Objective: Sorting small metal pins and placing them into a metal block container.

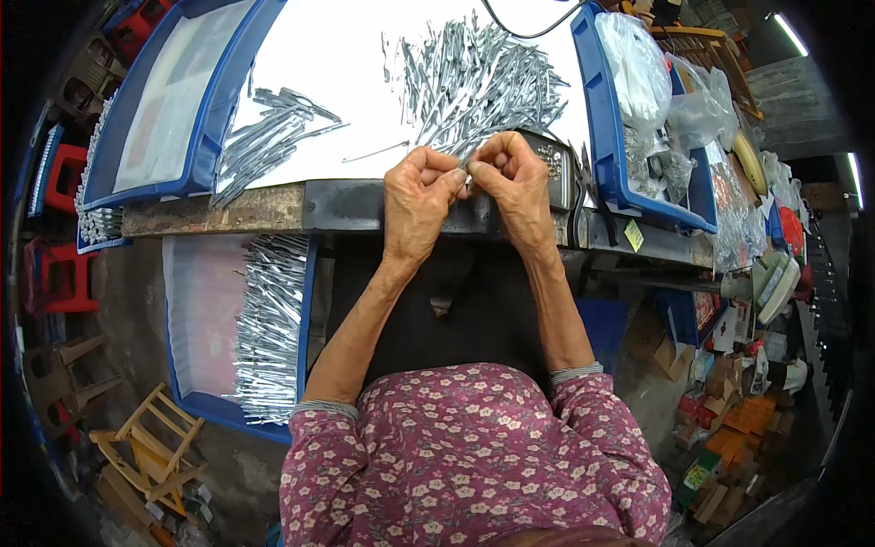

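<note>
My left hand (417,196) and my right hand (519,187) meet over the table's front edge. Thumbs and fingertips of both are pinched together on a small grey metal piece (468,168), mostly hidden by the fingers. Just beyond them spreads a large pile of thin silvery metal rods (483,77) on a white sheet (351,82). A single thin rod (374,153) points left from beside my left hand; whether that hand touches it, I cannot tell. Farther left lies a smaller bundle of metal rods (273,137).
Blue trays stand left (205,137) and right (615,137) on the table, the right one holding plastic bags (633,68). Pliers (583,178) and a metal box (558,169) sit by my right hand. Below left is a blue tray of rods (271,328). A black cable (533,35) crosses the back.
</note>
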A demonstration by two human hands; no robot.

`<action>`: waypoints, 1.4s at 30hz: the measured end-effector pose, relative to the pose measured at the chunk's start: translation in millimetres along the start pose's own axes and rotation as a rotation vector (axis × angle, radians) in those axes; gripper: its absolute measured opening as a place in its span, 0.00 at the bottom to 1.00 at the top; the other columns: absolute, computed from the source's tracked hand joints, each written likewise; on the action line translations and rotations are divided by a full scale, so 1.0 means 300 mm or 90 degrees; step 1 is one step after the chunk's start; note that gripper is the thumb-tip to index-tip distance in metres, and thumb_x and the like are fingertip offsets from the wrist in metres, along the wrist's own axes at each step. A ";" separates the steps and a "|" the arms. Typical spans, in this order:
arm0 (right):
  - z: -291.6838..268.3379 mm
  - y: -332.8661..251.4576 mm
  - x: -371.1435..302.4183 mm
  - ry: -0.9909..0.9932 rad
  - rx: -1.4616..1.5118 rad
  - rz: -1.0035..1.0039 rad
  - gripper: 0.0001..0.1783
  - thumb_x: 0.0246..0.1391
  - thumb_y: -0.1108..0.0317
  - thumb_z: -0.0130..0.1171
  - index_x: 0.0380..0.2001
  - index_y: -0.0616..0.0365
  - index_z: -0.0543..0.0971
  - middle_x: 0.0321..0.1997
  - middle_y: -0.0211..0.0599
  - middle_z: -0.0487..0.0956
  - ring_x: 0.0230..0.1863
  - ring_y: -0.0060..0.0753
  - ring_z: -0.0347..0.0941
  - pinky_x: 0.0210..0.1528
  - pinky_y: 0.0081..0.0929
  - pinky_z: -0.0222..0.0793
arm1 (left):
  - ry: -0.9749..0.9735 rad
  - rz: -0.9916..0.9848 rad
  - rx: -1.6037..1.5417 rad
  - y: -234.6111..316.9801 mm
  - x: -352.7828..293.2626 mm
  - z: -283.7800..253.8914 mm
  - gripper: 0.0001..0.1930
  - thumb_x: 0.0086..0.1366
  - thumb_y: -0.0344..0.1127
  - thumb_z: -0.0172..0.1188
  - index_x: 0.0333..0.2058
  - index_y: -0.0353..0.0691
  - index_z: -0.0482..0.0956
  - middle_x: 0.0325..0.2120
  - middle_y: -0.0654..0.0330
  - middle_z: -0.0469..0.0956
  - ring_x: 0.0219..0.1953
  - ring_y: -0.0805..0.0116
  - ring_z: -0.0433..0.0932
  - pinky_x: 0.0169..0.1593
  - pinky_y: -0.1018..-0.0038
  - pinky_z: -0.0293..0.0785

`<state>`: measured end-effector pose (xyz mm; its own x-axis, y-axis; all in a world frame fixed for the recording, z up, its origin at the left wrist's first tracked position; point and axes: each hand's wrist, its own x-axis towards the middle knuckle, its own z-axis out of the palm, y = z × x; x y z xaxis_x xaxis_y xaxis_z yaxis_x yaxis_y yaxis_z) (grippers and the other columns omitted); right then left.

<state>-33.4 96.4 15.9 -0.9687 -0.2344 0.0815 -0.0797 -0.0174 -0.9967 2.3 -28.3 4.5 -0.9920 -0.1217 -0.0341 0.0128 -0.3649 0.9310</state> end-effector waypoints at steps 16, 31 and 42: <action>0.020 0.015 -0.004 0.029 -0.017 -0.004 0.07 0.44 0.78 0.55 0.28 0.63 0.69 0.25 0.30 0.72 0.24 0.14 0.67 0.26 0.12 0.65 | 0.022 0.049 0.059 -0.020 -0.002 -0.013 0.04 0.56 0.26 0.55 0.30 0.33 0.72 0.18 0.65 0.73 0.16 0.86 0.65 0.18 0.90 0.58; 0.027 0.035 0.005 0.058 0.048 -0.008 0.07 0.40 0.83 0.51 0.26 0.63 0.67 0.21 0.27 0.68 0.21 0.13 0.64 0.23 0.12 0.63 | 0.044 0.102 0.132 -0.044 0.008 0.000 0.02 0.53 0.22 0.53 0.24 0.31 0.70 0.15 0.62 0.73 0.19 0.80 0.70 0.23 0.82 0.66; -0.002 -0.028 -0.019 -0.005 0.058 0.062 0.18 0.45 0.78 0.51 0.42 0.67 0.65 0.27 0.36 0.74 0.25 0.20 0.68 0.29 0.15 0.65 | 0.002 0.059 0.101 -0.040 0.005 -0.003 0.03 0.57 0.25 0.51 0.27 0.31 0.70 0.17 0.61 0.74 0.19 0.79 0.72 0.21 0.82 0.66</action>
<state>-27.3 98.5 23.8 -0.9690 -0.2465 -0.0159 0.0373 -0.0826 -0.9959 0.9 -25.0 -7.1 -0.9870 -0.1516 0.0542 0.0845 -0.2011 0.9759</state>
